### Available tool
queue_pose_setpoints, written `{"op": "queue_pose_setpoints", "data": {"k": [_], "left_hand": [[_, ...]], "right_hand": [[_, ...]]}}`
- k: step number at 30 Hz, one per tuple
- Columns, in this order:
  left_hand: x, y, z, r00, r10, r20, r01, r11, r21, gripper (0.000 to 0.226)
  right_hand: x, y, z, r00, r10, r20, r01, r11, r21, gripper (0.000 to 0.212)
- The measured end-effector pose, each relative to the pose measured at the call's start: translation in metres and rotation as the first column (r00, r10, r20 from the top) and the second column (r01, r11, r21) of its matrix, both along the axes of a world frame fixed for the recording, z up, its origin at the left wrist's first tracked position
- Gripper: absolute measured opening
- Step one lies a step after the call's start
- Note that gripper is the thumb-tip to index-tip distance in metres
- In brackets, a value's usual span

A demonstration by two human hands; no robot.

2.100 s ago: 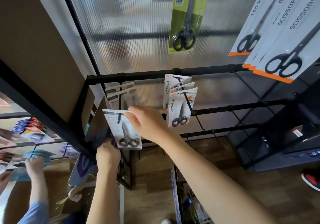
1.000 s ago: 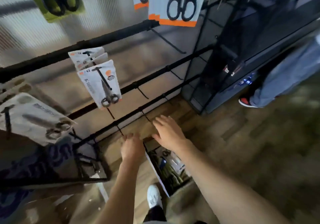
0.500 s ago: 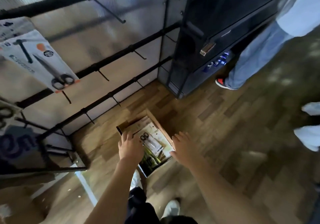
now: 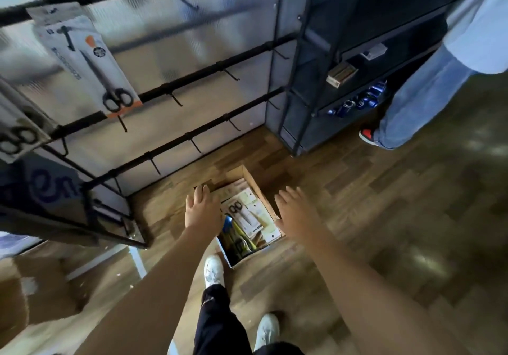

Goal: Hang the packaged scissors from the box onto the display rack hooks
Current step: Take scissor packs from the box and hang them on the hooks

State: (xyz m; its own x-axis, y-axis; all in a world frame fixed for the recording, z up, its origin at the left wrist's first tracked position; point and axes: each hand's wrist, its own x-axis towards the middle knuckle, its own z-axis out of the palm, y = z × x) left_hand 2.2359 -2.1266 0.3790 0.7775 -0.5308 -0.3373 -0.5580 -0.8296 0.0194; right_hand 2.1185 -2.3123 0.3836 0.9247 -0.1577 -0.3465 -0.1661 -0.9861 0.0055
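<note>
Partly done — a few packs (image 4: 90, 63) are already hung on the rack hooks (image 4: 176, 99), many hooks bare. Left hand (image 4: 202, 209) and right hand (image 4: 295, 211) are spread flat, nothing held; between them, just below, the box (image 4: 270, 203) holds more packaged scissors (image 4: 240, 213) — next pick not yet made.

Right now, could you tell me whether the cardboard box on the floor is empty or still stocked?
Still stocked: the open box holds several scissor packs, lying flat, between both open hands.
</note>
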Motion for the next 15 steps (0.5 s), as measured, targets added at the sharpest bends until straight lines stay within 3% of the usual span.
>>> {"op": "queue_pose_setpoints", "data": {"k": [7, 15], "left_hand": [[-0.001, -0.012, 0.01, 0.994, -0.057, 0.099, 0.052, 0.997, 0.05, 0.051], [0.032, -0.021, -0.061, 0.99, -0.072, 0.117, 0.063, 0.995, 0.079, 0.055]], "right_hand": [[0.001, -0.01, 0.01, 1.0, 0.012, 0.015, -0.012, 1.0, -0.015, 0.062], [0.027, -0.018, -0.07, 1.0, 0.024, -0.02, -0.024, 1.0, -0.005, 0.063]]}}
